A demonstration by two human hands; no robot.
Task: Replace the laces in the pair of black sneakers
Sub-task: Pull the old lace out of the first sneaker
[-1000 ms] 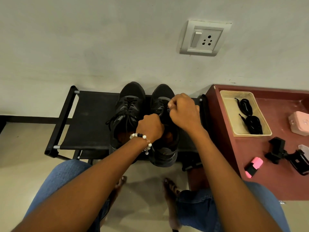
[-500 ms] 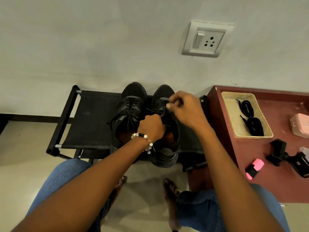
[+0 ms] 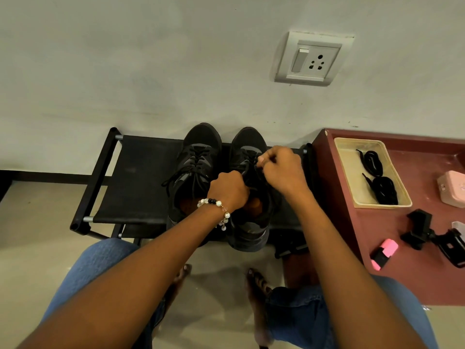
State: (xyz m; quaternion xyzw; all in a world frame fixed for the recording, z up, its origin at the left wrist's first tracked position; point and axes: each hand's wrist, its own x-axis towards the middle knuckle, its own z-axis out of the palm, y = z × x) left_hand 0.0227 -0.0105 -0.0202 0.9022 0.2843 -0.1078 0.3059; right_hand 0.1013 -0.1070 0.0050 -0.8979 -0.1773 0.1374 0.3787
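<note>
My right hand (image 3: 281, 170) has drawn back, grip pinching the old black lace (image 3: 258, 170) of the right black mesh sneaker (image 3: 247, 152) on the black fabric rack (image 3: 141, 172); left hand (image 3: 230, 187) stays clenched on its collar. Unlacing is underway.

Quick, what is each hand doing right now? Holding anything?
Left hand: closed, gripping the right sneaker at its opening.
Right hand: closed, pinching that sneaker's lace.
</note>
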